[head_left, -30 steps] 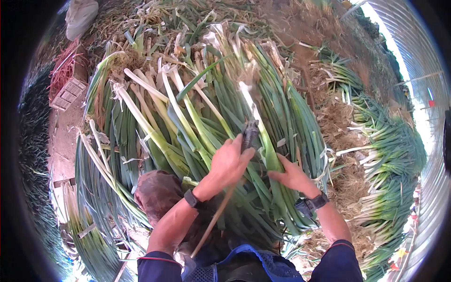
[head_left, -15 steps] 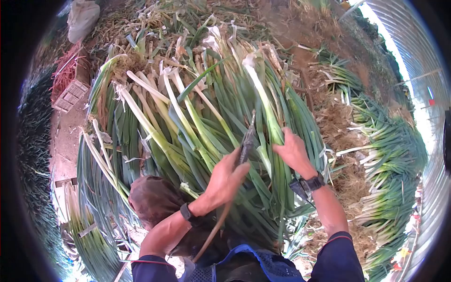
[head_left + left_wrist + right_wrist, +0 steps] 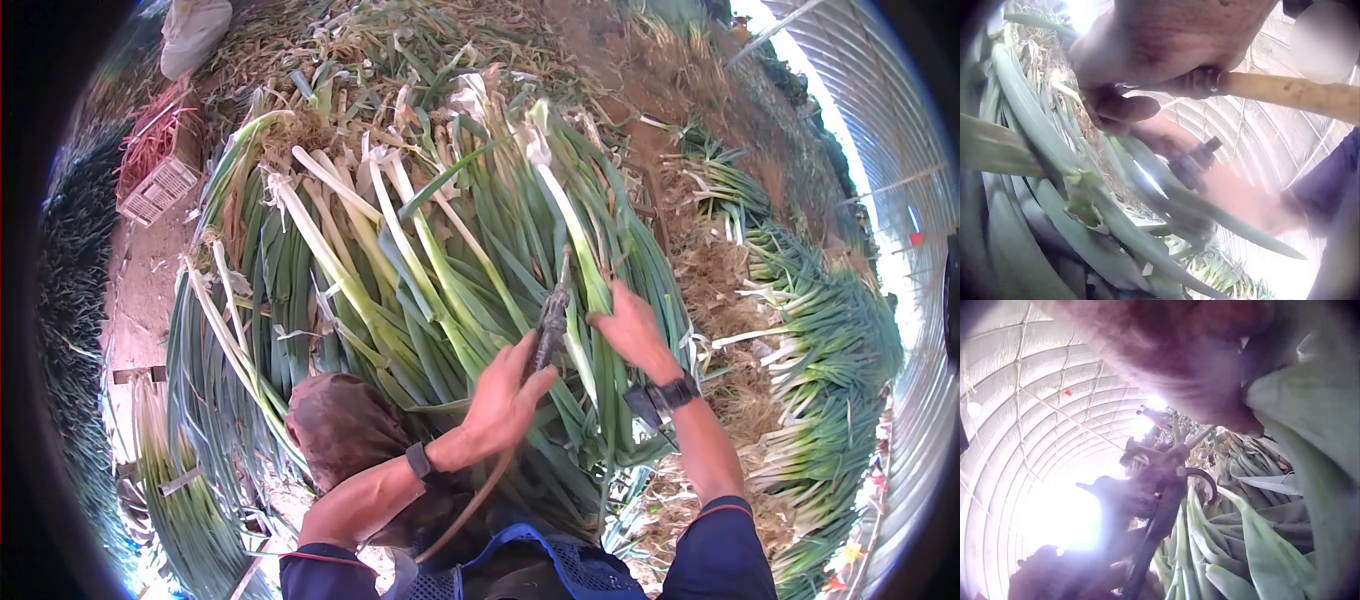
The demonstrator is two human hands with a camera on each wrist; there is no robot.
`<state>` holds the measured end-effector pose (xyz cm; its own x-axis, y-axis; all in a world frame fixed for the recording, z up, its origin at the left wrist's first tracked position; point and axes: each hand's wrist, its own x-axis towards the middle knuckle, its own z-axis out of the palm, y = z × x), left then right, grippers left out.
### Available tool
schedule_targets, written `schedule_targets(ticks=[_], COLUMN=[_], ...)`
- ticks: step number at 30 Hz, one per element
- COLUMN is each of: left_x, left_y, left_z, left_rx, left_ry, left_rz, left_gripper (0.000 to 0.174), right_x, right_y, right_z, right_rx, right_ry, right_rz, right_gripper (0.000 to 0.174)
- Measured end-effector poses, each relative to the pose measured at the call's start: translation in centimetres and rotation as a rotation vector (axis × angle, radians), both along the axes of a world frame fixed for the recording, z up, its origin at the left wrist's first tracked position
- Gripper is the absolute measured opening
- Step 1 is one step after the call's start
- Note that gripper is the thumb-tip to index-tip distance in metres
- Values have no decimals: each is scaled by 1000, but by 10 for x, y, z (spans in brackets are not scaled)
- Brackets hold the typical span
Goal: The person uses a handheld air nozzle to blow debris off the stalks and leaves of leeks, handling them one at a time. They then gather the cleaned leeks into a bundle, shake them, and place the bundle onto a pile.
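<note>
My left hand [image 3: 505,400] grips a dark, tape-wrapped air blow gun [image 3: 553,325], whose thin tip points up and away beside a leek. A tan hose [image 3: 470,512] runs from it back toward my body; the left wrist view shows this hose [image 3: 1291,92] leaving the fist. In my right hand [image 3: 635,335] is that leek [image 3: 568,212], held by its green part with its white end pointing away. Loose pale skin [image 3: 538,150] hangs at the white end. From the right wrist, leaves [image 3: 1297,425] show close beside the palm, the blow gun [image 3: 1160,512] opposite.
A big heap of leeks [image 3: 400,270] lies beneath both hands. More leeks [image 3: 830,350] line the right side, past dry root litter [image 3: 735,350]. At the far left stand a crate [image 3: 160,192] with reddish strips and a white sack [image 3: 195,38]. Someone's brown cap [image 3: 350,435] sits close by my left forearm.
My left hand drew the blow gun back from the leek's white stalk, then shifted slightly right. The right hand moved farther forward with the leek, whose blurred end now shows clearly with loose skin.
</note>
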<state>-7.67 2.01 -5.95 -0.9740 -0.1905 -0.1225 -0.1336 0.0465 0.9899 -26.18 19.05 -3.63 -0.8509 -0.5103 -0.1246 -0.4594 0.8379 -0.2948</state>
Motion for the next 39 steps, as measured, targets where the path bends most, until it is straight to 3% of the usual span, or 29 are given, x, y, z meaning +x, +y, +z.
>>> schedule_targets(ticks=[2,6,8,9,10,12,13,14,16,17,19,20,22,27,31,33,36,39], left_x=[-5,-20,-28,-28,-29,-30,-30,-28,-25,-23,-24,-24,-29,-34,-39,-38,-38,-39], left_y=[-6,-20,-41,-44,-51,-68,-81,-86,-88,-83,-78,-78,-79,-75,-68,-66,-66,-68], left_z=[5,3,9,8,4,7,31,32,9,9,4,4,9,0,-1,-2,-1,2], left_rx=[-113,-210,7,114,17,-124,34,115,-130,-128,-74,-80,26,-22,-66,-90,-111,-129], left_ry=[-44,-167,-228,-237,-223,-156,-152,-119,42,34,34,26,-19,-42,8,-11,-33,-50], left_rz=[-4,44,-65,24,163,426,591,609,595,562,514,515,506,446,386,370,353,341], left_gripper=[64,62,47,45,47,50,51,56,60,61,63,63,64,66,71,71,72,73], right_x=[20,57,71,77,80,84,90,95,90,79,39,9,-47,-145,-143,-150,-159,-125], right_y=[7,28,17,8,-3,-28,-54,-60,-61,-60,-49,-35,-20,16,2,0,4,-6], right_z=[28,46,55,58,58,45,38,29,25,20,-2,-29,-50,-137,-131,-118,-110,-41], right_rx=[45,-103,-172,-176,-324,-357,-405,-391,-333,-331,-333,-350,-322,-30,146,57,17,-132], right_ry=[-269,-289,-362,-337,-337,-282,-386,-405,-443,-450,-352,-117,18,142,-7,-218,-105,-105], right_rz=[-113,-127,-125,-106,-33,11,70,156,366,362,202,210,-7,-371,-345,-351,-239,-172], right_gripper=[58,55,55,54,54,57,51,56,56,56,53,50,48,72,74,55,45,36])
